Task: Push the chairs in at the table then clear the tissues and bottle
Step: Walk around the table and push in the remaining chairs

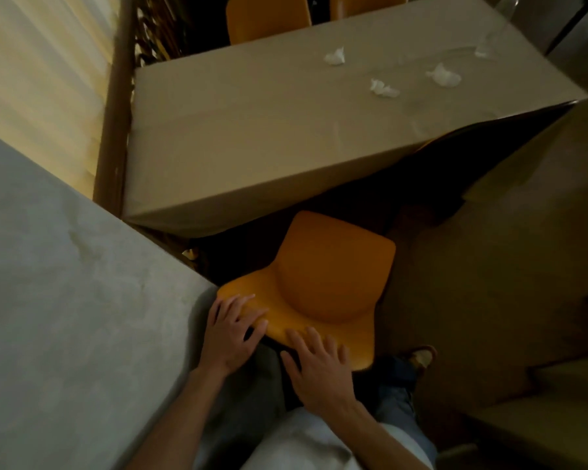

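An orange chair (323, 276) stands just off the near edge of the table (252, 130), its seat partly under the tablecloth. My left hand (230, 329) and my right hand (316, 364) both rest on the top of the chair's backrest, fingers curled over it. Three crumpled white tissues (335, 56) (383, 88) (443, 75) lie on the beige cloth toward the far right. A clear plastic bottle (493, 32) stands at the far right corner, blurred.
Two more orange chairs (269, 18) sit at the table's far side. A grey wall (65, 300) fills the left, close to my left arm. A wooden frame and pale curtain (41, 79) run along the table's left end. Dim floor lies to the right.
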Motion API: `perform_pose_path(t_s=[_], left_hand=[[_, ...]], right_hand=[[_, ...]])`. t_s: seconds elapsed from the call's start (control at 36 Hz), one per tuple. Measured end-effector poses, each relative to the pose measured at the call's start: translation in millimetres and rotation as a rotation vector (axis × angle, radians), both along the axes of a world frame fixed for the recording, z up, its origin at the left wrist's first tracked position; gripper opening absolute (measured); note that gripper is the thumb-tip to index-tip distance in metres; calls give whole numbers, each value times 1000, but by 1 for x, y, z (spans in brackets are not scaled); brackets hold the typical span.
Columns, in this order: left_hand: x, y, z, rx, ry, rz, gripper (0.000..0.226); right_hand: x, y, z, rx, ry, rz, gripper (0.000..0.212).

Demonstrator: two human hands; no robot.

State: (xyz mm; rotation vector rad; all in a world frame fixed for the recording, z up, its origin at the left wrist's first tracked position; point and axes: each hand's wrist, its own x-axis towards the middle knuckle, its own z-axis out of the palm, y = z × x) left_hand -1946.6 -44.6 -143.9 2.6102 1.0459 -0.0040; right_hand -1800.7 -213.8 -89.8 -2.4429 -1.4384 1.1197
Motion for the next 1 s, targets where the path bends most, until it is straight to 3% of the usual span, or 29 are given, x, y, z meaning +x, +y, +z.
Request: perform_pose_path(t_s=[0.08,0.28,0.39,0.69,1.0], left_hand=[[0,0,-1,-1,-1,20,42],[1,-7,-1,40,-64,63,51],[4,-18,-1,77,-76,93,50],[23,-84,3,85,-52,136,39],[46,-141,6,-113,-36,-106,40]], right_hand=[[-3,1,-9,15,-49,-59,57],[8,-2,-11,30,-98,81,62],[15,-6,-12,32,-76,134,49],[58,-57,-21,115,-90,280,50],[106,-122,-22,79,-118,222,49]])
